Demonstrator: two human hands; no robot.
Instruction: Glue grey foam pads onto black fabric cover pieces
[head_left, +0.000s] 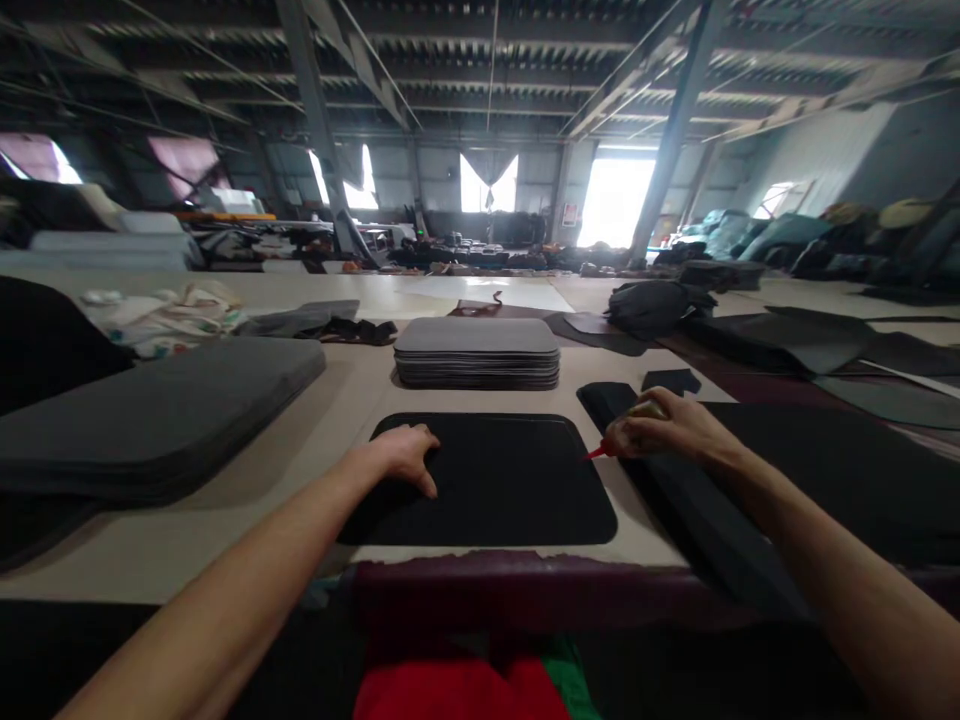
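Note:
A black rounded-corner panel [502, 490] lies flat on the table in front of me. My left hand [409, 455] rests on its upper left part, thumb and fingers apart, holding nothing. My right hand [664, 425] is closed around a small squeeze bottle [651, 409] with a red nozzle [597, 453]. The nozzle points left, its tip over the panel's right edge; whether it touches cannot be made out. Behind the panel stands a neat stack of grey rounded panels [477, 355].
A thick pile of dark grey panels [165, 410] lies on the left. Long dark strips [675, 490] and a black sheet [840, 470] lie on the right. Farther back are a dark bundle [652, 305] and pale cloth [180, 315]. Maroon material [525, 590] covers the table's front edge.

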